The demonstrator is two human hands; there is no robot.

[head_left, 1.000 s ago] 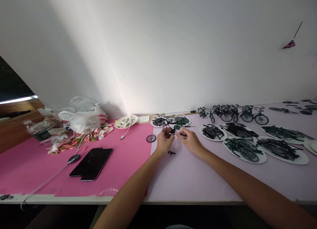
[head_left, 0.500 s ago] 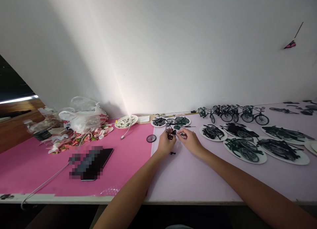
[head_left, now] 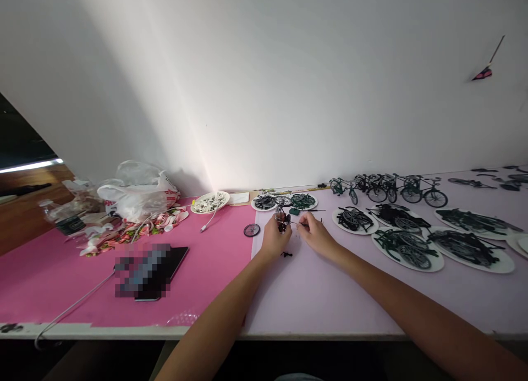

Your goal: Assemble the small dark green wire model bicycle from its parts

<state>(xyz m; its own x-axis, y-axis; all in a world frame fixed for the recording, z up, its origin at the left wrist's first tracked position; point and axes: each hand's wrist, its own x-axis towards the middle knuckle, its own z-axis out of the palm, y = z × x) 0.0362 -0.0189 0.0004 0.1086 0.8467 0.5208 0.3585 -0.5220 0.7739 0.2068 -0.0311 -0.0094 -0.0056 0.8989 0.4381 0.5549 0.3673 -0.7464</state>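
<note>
The left hand (head_left: 275, 241) grips a half-hidden model bicycle (head_left: 282, 221), the right hand (head_left: 318, 237) an indistinct tool (head_left: 304, 224).

Tbl (head_left: 322, 304) pink/lilac | blk whl (head_left: 251, 230) ctr | wht plates (head_left: 506, 264) mostly R | bikes (head_left: 436, 198) rear

Workshop, miniature bicycles (head_left: 388, 188), plates (head_left: 505, 263) of parts (head_left: 408, 249)

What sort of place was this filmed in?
Probably a hand-assembly workspace: plates of bicycle parts, small bicycles standing in a row by the wall, and a dark bicycle piece in the left hand.
</note>
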